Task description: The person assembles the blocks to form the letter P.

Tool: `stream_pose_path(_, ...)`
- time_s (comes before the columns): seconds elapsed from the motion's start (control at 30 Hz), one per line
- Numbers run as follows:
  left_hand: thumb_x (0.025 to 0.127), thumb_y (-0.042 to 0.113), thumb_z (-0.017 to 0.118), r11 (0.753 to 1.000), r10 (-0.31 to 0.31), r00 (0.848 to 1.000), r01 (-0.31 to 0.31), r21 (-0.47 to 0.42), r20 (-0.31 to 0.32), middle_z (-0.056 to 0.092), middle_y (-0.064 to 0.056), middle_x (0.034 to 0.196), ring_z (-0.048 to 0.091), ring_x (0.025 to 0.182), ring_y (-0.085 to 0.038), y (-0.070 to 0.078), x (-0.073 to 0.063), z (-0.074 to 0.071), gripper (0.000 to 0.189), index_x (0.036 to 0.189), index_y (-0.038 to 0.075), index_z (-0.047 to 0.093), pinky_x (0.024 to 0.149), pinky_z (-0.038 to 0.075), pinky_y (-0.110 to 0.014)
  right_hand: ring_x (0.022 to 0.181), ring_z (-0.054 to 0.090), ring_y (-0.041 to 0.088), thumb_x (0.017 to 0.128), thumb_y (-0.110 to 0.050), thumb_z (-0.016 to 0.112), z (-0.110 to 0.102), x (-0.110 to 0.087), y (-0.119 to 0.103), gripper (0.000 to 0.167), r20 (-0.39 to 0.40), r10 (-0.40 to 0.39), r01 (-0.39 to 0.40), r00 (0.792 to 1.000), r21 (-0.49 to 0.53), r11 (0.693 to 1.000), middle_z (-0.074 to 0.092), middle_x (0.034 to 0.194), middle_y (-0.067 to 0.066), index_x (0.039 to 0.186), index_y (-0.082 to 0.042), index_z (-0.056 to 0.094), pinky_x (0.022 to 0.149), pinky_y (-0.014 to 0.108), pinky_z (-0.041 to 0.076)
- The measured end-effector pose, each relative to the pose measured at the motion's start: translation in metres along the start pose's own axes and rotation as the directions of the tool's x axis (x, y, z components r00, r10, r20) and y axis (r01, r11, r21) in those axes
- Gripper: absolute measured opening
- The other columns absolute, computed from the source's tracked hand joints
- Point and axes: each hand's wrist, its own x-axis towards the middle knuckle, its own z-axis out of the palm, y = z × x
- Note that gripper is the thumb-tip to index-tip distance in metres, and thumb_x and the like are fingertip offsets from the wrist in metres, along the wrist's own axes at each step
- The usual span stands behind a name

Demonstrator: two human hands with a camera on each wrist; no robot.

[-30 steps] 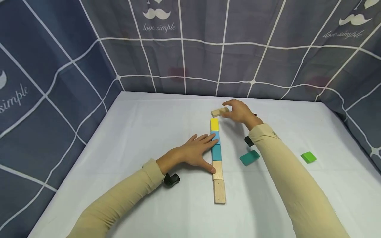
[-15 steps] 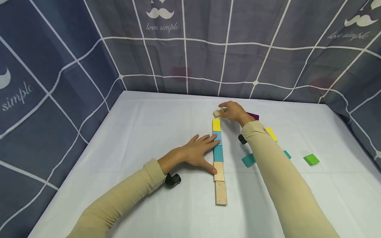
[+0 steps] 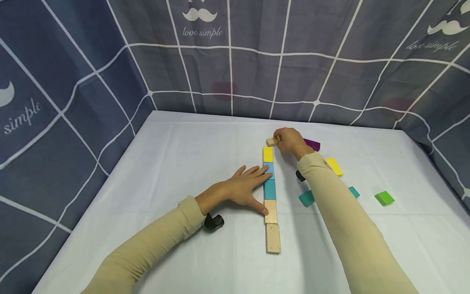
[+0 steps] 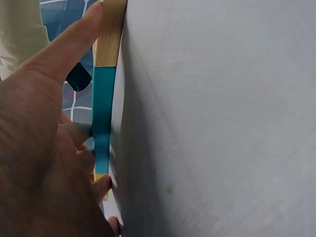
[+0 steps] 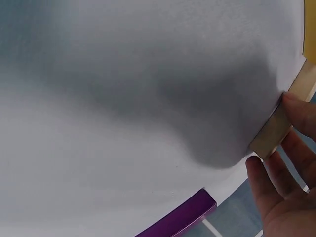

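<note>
I see R hand pinching wood block, upper ctr of head view; its hand-covered end shows only in R wrist cam, lower rt. L hand spread on block row, head-view ctr.

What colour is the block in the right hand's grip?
The block is tan wood, clearest in the right wrist view.

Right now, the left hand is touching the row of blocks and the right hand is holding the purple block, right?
Not quite: the right hand is holding a plain wooden block, not the purple block. The right wrist view shows this, with the purple one lying apart from the hand. The left hand is indeed touching the row of blocks.
</note>
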Motion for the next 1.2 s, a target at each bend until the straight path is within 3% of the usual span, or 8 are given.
stream_pose_path(0.27,0.074,0.077,0.066,1.000,-0.003,1.000,0.003,0.004,0.010,-0.006,0.007,0.165,-0.004,0.150,-0.020,-0.003,0.002,0.001,0.115,0.160,0.027,0.010,0.117,-0.007,-0.049,0.097,0.056,0.037,0.086,0.002,0.062,-0.011,-0.007,0.009,0.026,-0.021,-0.085,0.084,0.996,-0.012,0.996,0.063,0.106,0.022,0.112,0.002,0.067,0.093,0.050,0.044)
stream_pose_path(0.4,0.074,0.076,0.067,1.000,-0.007,1.000,0.007,-0.008,0.023,-0.007,0.006,0.165,-0.005,0.150,-0.020,-0.003,0.001,-0.003,0.115,0.160,0.027,0.009,0.117,-0.008,-0.050,0.094,0.057,0.035,0.088,-0.001,0.065,-0.018,-0.012,0.014,0.022,0.020,-0.133,0.133,0.991,-0.036,0.990,0.064,0.102,0.021,0.110,0.001,0.068,0.090,0.050,0.045)
stream_pose_path(0.53,0.074,0.076,0.067,1.000,-0.007,0.999,0.007,-0.019,0.032,-0.007,0.005,0.165,-0.005,0.150,-0.021,-0.002,0.001,-0.004,0.115,0.160,0.026,0.009,0.117,-0.008,-0.050,0.094,0.058,0.035,0.087,0.000,0.068,-0.018,-0.022,0.021,0.021,0.056,-0.160,0.162,0.985,-0.023,0.987,0.066,0.101,0.019,0.108,0.000,0.068,0.090,0.050,0.046)
stream_pose_path(0.7,0.074,0.077,0.066,1.000,-0.010,0.999,0.011,-0.022,0.048,-0.009,0.006,0.164,-0.006,0.150,-0.020,-0.001,0.003,-0.001,0.116,0.160,0.026,0.008,0.117,-0.009,-0.050,0.092,0.059,0.034,0.084,0.002,0.071,-0.013,-0.030,0.025,0.020,0.045,-0.215,0.215,0.976,0.019,0.977,0.067,0.098,0.018,0.104,0.000,0.069,0.088,0.050,0.047)
stream_pose_path(0.93,0.074,0.077,0.066,1.000,-0.008,0.999,0.009,-0.016,0.045,-0.009,0.006,0.164,-0.007,0.150,-0.020,-0.002,0.003,0.001,0.116,0.160,0.027,0.007,0.117,-0.009,-0.049,0.097,0.058,0.034,0.086,0.002,0.069,-0.005,-0.026,0.023,0.024,0.069,-0.172,0.171,0.983,0.025,0.985,0.067,0.105,0.019,0.110,0.001,0.069,0.095,0.050,0.044)
stream_pose_path(1.2,0.074,0.076,0.066,1.000,-0.014,0.999,0.015,-0.013,0.047,-0.010,0.007,0.164,-0.007,0.150,-0.020,-0.001,0.003,0.000,0.115,0.160,0.027,0.007,0.117,-0.009,-0.049,0.098,0.057,0.034,0.087,0.002,0.068,-0.006,-0.029,0.020,0.025,0.071,-0.153,0.151,0.986,0.023,0.988,0.066,0.107,0.019,0.112,0.001,0.069,0.095,0.050,0.045)
